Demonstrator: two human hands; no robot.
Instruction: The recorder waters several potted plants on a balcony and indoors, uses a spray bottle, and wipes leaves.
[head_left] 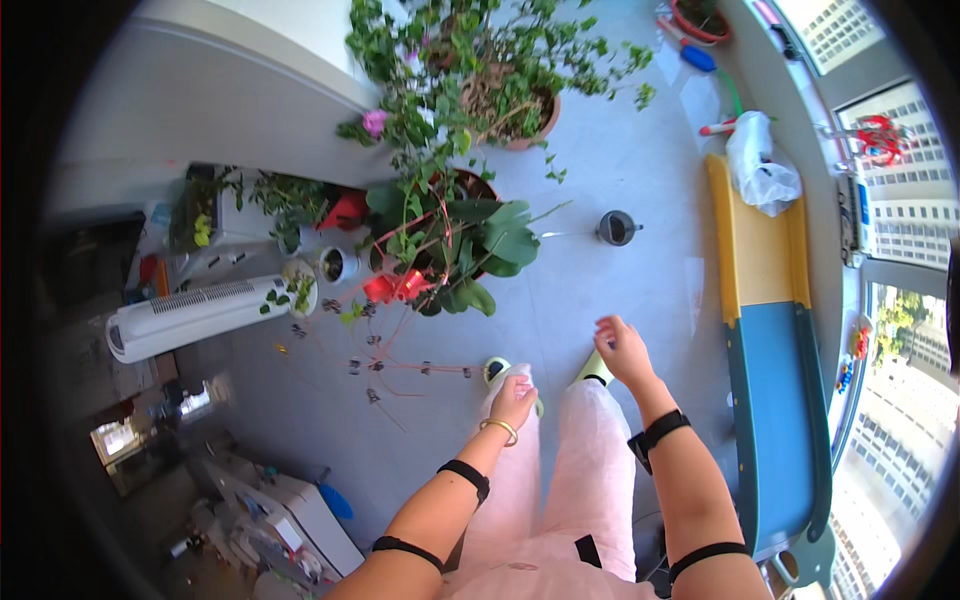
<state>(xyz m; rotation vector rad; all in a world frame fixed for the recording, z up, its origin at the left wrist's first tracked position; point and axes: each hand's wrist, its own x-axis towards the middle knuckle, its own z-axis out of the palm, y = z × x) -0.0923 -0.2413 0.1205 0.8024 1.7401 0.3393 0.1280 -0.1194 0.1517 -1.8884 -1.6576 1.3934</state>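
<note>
My left hand, with a gold bangle at its wrist, hovers over my left knee. Its fingers are loosely bent and nothing shows in them. Higher and to the right, my right hand hangs above my right foot, fingers slightly apart and holding nothing visible. Ahead of it on the grey floor stands a dark cup with a handle; a thin pale strip lies to its left. A broad-leaved potted plant with red bows is ahead of my left hand. Its long thin stems carry several small dark clips.
A leafy plant in a terracotta pot stands at the far side. Along the right runs a child's slide in blue and yellow, a plastic bag on its top end. A white tower-shaped appliance and a small white pot are left.
</note>
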